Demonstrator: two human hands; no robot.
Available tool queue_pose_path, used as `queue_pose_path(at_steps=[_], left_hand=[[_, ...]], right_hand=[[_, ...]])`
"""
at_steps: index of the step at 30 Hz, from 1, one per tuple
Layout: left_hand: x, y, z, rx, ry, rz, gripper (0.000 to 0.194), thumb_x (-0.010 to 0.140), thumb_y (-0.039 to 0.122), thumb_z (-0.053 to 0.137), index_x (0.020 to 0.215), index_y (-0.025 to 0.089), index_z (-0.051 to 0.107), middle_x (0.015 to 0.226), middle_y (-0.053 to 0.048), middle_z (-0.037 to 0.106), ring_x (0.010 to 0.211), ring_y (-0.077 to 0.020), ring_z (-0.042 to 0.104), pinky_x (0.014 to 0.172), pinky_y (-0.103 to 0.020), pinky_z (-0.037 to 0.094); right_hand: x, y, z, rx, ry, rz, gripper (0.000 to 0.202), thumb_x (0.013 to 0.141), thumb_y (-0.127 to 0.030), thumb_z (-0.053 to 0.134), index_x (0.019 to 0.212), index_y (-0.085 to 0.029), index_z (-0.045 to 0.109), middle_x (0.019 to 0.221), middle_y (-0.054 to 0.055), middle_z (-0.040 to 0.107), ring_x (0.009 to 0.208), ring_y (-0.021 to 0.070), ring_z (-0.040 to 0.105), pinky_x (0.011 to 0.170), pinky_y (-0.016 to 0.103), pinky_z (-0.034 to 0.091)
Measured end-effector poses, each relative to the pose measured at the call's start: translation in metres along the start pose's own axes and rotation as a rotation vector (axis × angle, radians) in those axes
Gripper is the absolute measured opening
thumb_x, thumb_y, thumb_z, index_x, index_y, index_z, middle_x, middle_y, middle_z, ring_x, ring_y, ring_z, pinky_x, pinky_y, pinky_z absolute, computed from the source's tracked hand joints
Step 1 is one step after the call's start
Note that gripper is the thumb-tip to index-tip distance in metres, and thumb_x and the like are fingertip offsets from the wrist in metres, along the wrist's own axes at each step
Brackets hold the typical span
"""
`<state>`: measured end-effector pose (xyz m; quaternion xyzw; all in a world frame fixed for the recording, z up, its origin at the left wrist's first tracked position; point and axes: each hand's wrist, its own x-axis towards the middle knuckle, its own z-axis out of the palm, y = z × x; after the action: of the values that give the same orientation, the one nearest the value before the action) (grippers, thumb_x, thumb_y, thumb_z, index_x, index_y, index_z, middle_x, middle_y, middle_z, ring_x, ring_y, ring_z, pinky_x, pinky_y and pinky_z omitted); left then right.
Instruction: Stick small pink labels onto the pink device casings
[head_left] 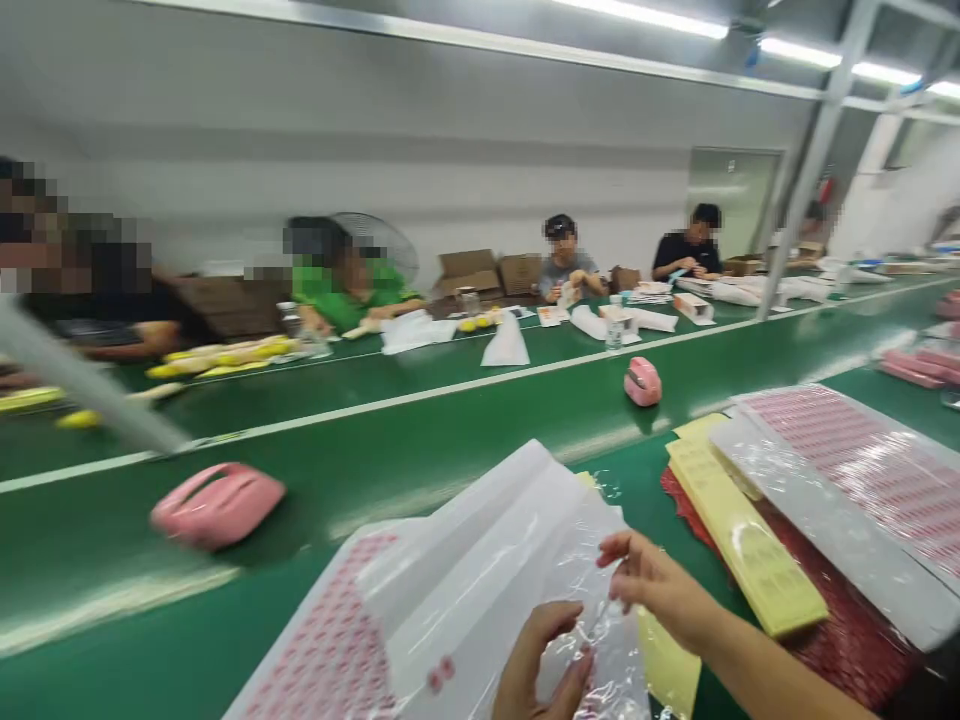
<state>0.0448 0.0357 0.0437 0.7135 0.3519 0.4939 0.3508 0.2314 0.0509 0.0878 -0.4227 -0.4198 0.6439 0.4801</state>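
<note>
A sheet of white backing paper (pixel 465 570), partly peeled up over rows of small pink-red stickers (pixel 337 640), lies in front of me. Two small red stickers (pixel 441 674) show on the white surface. Crinkled clear plastic film (pixel 581 540) covers its right part. My left hand (pixel 536 665) is over the film at the bottom, thumb and fingers curved and apart. Just up and to the right, my right hand (pixel 652 585) has its fingertips bent together at the film, apparently pinching it. Glare hides the exact contact.
Pink helmet-like shells (pixel 217 505) (pixel 643 382) sit on the green conveyor (pixel 420 430). To the right are yellow sheets (pixel 742 530), red wrap (pixel 855 640) and more sticker sheets (pixel 870 460). Several people work across the belt. A slanted metal post (pixel 82 375) stands left.
</note>
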Motion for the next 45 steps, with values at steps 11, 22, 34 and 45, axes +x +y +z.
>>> queue_pose_path(at_steps=[11, 22, 34, 45], left_hand=[[0.005, 0.0, -0.008, -0.26, 0.189, 0.048, 0.004, 0.078, 0.02, 0.061, 0.082, 0.023, 0.061, 0.084, -0.002, 0.061, 0.081, -0.0154, 0.058, 0.072, -0.028, 0.046], [0.007, 0.016, -0.029, 0.021, 0.097, -0.214, 0.011, 0.07, 0.012, 0.061, 0.078, 0.02, 0.059, 0.097, -0.007, 0.058, 0.09, -0.0183, 0.056, 0.071, -0.029, 0.045], [0.001, 0.019, -0.032, 0.349, -0.033, -0.235, 0.029, 0.063, 0.007, 0.056, 0.09, 0.016, 0.063, 0.1, -0.011, 0.06, 0.093, -0.0208, 0.057, 0.081, -0.032, 0.045], [0.003, 0.028, -0.037, 0.269, -0.046, -0.345, 0.029, 0.065, 0.011, 0.058, 0.093, 0.016, 0.065, 0.098, -0.009, 0.06, 0.093, -0.0203, 0.056, 0.082, -0.032, 0.043]], right_hand=[[0.015, 0.032, 0.057, 0.286, -0.134, 0.247, 0.039, 0.054, -0.039, 0.077, 0.085, -0.022, 0.061, 0.08, 0.0, 0.052, 0.067, 0.0115, 0.048, 0.057, 0.022, 0.036], [0.021, 0.046, 0.051, -0.382, -0.062, -0.276, 0.031, 0.073, -0.046, 0.057, 0.095, -0.025, 0.059, 0.093, 0.004, 0.058, 0.083, 0.0198, 0.055, 0.079, 0.034, 0.046], [0.032, 0.064, 0.037, -1.083, -0.055, -0.955, 0.015, 0.086, -0.029, 0.045, 0.079, -0.025, 0.058, 0.09, 0.006, 0.057, 0.086, 0.0209, 0.057, 0.071, 0.035, 0.049], [0.04, 0.049, 0.029, -1.267, -0.134, -1.216, 0.007, 0.083, -0.02, 0.05, 0.083, -0.023, 0.056, 0.083, 0.006, 0.06, 0.077, 0.0189, 0.059, 0.073, 0.036, 0.048]])
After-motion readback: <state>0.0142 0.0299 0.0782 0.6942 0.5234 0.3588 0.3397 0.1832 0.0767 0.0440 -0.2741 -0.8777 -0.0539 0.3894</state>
